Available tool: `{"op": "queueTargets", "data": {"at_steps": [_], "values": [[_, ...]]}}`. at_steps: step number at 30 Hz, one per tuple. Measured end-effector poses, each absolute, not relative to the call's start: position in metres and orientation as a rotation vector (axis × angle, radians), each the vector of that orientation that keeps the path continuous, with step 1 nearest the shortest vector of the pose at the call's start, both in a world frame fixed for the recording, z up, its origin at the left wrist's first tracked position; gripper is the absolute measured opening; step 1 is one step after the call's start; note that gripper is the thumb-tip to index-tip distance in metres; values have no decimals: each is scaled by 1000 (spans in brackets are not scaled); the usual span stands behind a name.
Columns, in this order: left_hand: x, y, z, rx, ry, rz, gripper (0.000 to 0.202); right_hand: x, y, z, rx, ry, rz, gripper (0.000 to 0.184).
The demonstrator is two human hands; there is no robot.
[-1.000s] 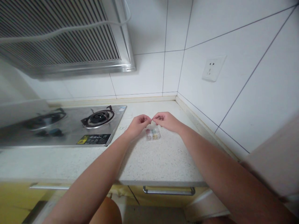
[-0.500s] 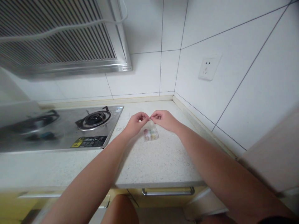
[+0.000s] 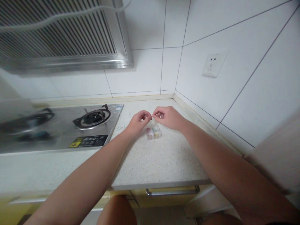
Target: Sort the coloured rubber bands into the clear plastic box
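Note:
My left hand (image 3: pixel 141 121) and my right hand (image 3: pixel 167 116) meet fingertip to fingertip above the counter, each in a pinch. Whatever sits between the fingertips is too small to name. Just below them a small clear plastic box (image 3: pixel 154 135) lies on the countertop, its compartments holding little red, green and yellow pieces. The fingers partly cover its far side. Left of my left hand, a thin loop-shaped strand (image 3: pixel 121 127) rests on the counter.
A gas stove (image 3: pixel 93 120) fills the left of the counter (image 3: pixel 154 162), under a range hood (image 3: pixel 70 37) with a pale cable. A wall socket (image 3: pixel 212 65) is on the right-hand tiles. A drawer handle (image 3: pixel 172 191) runs below the front edge.
The view has shifted slightly. My hands stay close together in their pinch, with a slightly wider gap between the fingertips.

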State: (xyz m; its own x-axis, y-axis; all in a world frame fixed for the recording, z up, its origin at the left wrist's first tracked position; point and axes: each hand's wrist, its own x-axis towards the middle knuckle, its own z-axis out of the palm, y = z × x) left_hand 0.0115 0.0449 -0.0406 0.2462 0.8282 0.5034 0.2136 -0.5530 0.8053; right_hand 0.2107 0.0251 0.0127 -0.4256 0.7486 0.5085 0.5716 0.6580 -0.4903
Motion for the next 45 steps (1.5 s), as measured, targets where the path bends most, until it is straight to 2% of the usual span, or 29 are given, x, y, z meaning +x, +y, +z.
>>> {"op": "queueTargets", "data": {"at_steps": [14,26,45], "values": [[9,36,-37,1873,945,1375,25,210,30,6,-1020,-2119,337,11],[6,32,-31,1914,980,1257,23,216,38,-11,-935,-1996,713,21],[9,17,-22,1712,930,1174,27,213,33,-10,-867,-1994,861,24]]}}
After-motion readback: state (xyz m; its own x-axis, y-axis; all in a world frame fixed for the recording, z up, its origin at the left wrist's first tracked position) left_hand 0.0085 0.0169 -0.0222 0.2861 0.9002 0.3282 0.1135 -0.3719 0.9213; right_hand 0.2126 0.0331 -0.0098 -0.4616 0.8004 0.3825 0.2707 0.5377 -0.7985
